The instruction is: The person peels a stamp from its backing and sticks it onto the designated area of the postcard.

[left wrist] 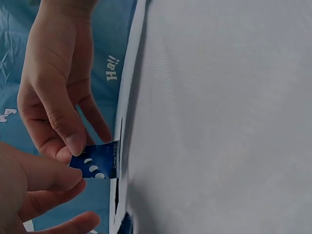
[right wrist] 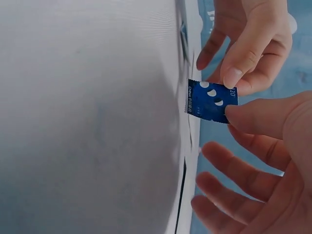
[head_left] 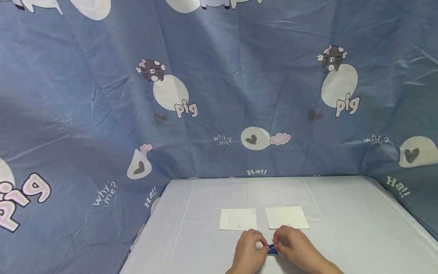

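Blue cloth (head_left: 222, 95) backs the scene, printed with pigs, pale blobs, hearts and "why me?"; its foot meets the far edge of a white-covered table (head_left: 202, 213).

Head view: two pale cards side by side, a narrow strip of table between them. Left card (head_left: 238, 219) and right card (head_left: 287, 217) each carry faint small print toward the near edge. Nearer the person than both, well away from the table's far edge: a small blue stamp (head_left: 272, 250). Left hand (head_left: 249, 252) pinches it from the left, right hand (head_left: 297, 248) from the right; fingertips close together. Top of the right hand overlaps the right card's near edge from this angle; contact, I cannot tell.

Left wrist view: blue stamp larger, white moon-like shapes on its face, "CHINA" printed along one end. Left thumb on one corner, right thumb on the neighbouring corner, both at the end opposite that lettering. Lettered end free, seen against a table edge; which edge, I cannot say.

Right wrist view: same double pinch, blue stamp between the two hands. Right hand's remaining fingers loosely bent and spread apart, clear of the stamp. Whether the stamp touches the table, I cannot tell.
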